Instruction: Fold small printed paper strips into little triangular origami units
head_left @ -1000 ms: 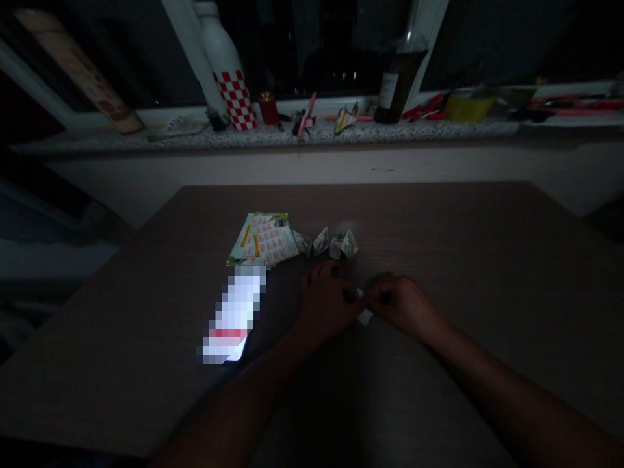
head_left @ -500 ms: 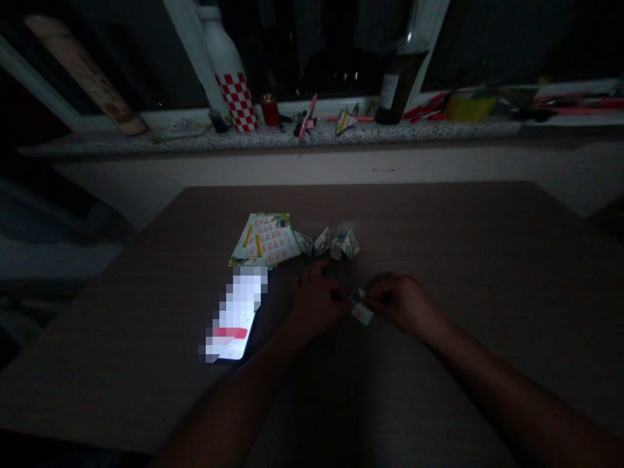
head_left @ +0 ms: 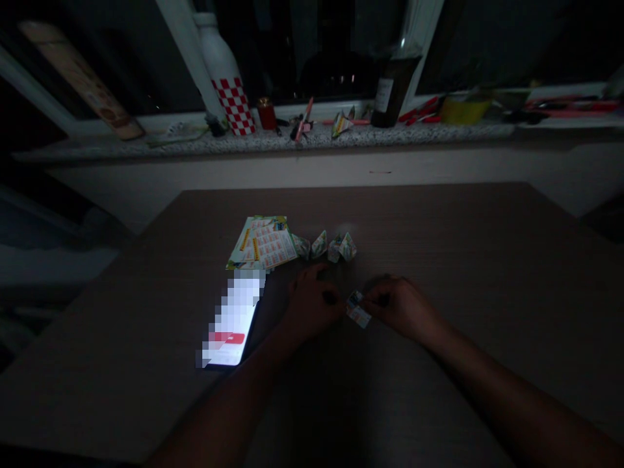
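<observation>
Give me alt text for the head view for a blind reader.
A right hand pinches a small printed paper, left hand at its edge, at a dim table. Beyond are folded paper pieces beside printed sheets; a lit smartphone lies left.

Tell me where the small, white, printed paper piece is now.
In the head view, the small, white, printed paper piece is slightly right of centre, between the left hand and right hand, below the green-and-white folded paper shapes.
</observation>
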Available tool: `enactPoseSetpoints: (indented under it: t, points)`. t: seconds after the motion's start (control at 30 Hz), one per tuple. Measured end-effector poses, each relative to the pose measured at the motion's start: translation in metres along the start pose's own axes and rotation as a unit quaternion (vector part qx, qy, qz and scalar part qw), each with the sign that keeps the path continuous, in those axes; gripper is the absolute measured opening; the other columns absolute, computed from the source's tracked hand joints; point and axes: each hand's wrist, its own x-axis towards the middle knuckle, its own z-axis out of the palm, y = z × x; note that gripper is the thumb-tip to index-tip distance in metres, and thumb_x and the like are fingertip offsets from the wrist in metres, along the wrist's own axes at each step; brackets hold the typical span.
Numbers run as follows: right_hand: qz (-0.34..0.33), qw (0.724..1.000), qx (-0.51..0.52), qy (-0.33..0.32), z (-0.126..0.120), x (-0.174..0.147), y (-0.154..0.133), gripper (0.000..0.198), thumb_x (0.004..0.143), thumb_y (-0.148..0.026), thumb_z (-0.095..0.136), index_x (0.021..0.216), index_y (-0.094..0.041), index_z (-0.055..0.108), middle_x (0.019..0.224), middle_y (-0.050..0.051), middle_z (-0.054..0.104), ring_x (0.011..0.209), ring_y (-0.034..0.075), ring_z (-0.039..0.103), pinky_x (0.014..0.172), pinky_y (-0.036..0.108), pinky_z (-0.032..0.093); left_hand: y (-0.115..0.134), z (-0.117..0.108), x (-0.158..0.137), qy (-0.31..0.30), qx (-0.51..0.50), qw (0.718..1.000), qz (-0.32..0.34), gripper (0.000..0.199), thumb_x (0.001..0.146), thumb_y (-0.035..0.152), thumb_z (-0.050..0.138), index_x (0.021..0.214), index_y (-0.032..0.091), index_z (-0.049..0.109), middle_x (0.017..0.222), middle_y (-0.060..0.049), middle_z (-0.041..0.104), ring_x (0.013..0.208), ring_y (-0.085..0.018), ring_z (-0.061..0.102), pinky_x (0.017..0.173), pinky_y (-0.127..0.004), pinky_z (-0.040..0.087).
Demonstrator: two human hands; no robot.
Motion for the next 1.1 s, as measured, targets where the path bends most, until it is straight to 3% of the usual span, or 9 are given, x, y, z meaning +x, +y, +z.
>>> enactPoseSetpoints:
  t: [0.37,0.5,0.67,0.9,1.0,1.1]
  points:
    - [-0.04,0.999,0.006,0.018,0.001,-0.001,0.003,0.015,0.077,-0.021,0.067,0.062,-0.02,0.065,0.061,-0.001,0.063,0.062,0.014,0.057,0.064,0.027,0.038,-0.009,0.001,0.004,-0.008,-0.004,1.0,0.016,0.009,0.068,0.031,0.072,0.075,0.026,0.072,0.14,-0.001,0.043,0.131,-0.03,0.035,0.104,-0.05,0.028]
    - [-0.073,0.997,0.013,0.03,0.001,-0.001,0.0,0.008,0.077,-0.015,0.065,0.071,-0.02,0.067,0.067,0.0,0.064,0.069,0.015,0.058,0.068,0.028,0.037,-0.008,0.001,0.003,-0.01,0.003,1.0,0.018,0.011,0.069,0.03,0.071,0.08,0.027,0.072,0.139,-0.002,0.044,0.131,-0.03,0.035,0.104,-0.051,0.028]
    - [-0.093,0.996,0.012,0.006,0.001,-0.001,-0.004,0.011,0.08,-0.015,0.063,0.084,-0.022,0.071,0.074,0.001,0.065,0.077,0.017,0.059,0.073,0.031,0.036,-0.009,0.001,0.001,0.002,0.003,0.999,0.039,0.014,0.069,0.026,0.07,0.083,0.028,0.072,0.137,-0.003,0.045,0.13,-0.029,0.035,0.105,-0.049,0.027]
    - [-0.11,0.994,0.016,-0.012,0.001,0.001,-0.002,0.014,0.084,-0.014,0.057,0.082,-0.02,0.07,0.075,0.003,0.065,0.075,0.017,0.058,0.072,0.029,0.039,-0.001,0.007,0.0,0.008,0.003,0.998,0.065,0.016,0.071,0.033,0.069,0.087,0.03,0.073,0.146,-0.001,0.035,0.134,-0.028,0.028,0.105,-0.048,0.024]
    - [-0.116,0.993,0.012,-0.017,0.0,0.001,-0.001,0.017,0.083,-0.012,0.055,0.082,-0.02,0.07,0.075,0.003,0.065,0.074,0.016,0.058,0.071,0.028,0.039,0.005,0.014,0.002,0.033,0.017,0.998,0.049,0.013,0.07,0.033,0.069,0.082,0.029,0.072,0.137,-0.003,0.042,0.126,-0.028,0.036,0.101,-0.047,0.027]
    - [-0.115,0.993,0.013,-0.017,-0.001,0.001,-0.001,0.018,0.081,-0.011,0.055,0.083,-0.021,0.071,0.076,0.003,0.066,0.074,0.016,0.059,0.07,0.027,0.039,0.012,0.019,0.003,0.037,0.036,0.998,0.02,0.016,0.068,0.039,0.07,0.079,0.027,0.072,0.11,-0.005,0.053,0.108,-0.026,0.046,0.093,-0.044,0.034]
